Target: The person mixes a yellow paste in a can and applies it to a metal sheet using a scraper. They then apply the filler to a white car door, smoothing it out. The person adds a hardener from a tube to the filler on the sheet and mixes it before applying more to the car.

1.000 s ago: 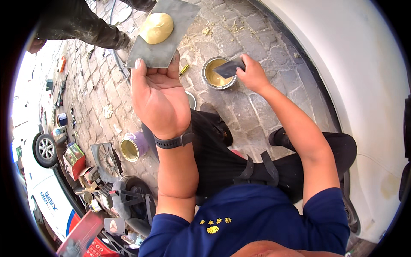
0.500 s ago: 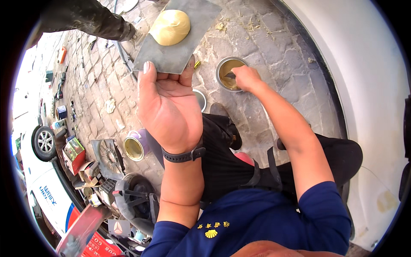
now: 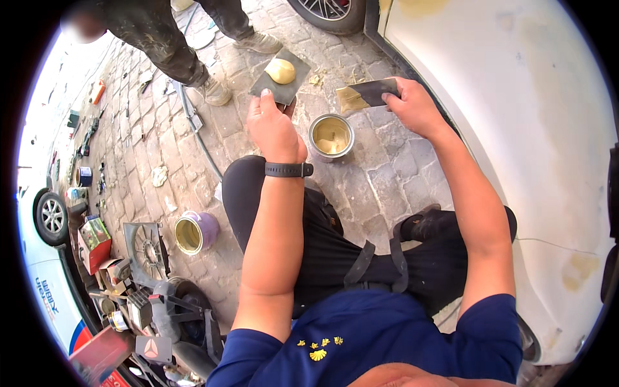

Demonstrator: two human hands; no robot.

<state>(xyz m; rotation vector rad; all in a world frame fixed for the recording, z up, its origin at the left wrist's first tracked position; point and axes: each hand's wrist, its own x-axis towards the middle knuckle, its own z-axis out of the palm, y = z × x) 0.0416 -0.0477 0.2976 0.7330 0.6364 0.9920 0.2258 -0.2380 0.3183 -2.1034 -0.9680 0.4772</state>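
Note:
My left hand (image 3: 274, 129) holds a dark grey square plate (image 3: 293, 91) bearing a rounded mound of pale yellow paste (image 3: 282, 71). My right hand (image 3: 416, 109) grips a dark flat scraper (image 3: 377, 93), its left end coated with the same paste, above and right of an open metal can (image 3: 345, 138) on the paving between my arms. Paste coats the can's inside. A white car body (image 3: 522, 122) with yellowish patches stands close along my right.
Another person's dark-trousered legs (image 3: 167, 45) stand at top left, beside a hose (image 3: 203, 142). A lilac bucket (image 3: 206, 232), a fan shroud (image 3: 145, 255), assorted clutter and another car (image 3: 45, 271) are on the left. A wheel (image 3: 332, 19) shows at the top.
My right hand has lifted the scraper out of the can and rightward, paste now on it. My left hand and plate appear farther away, turned slightly; the view has shifted.

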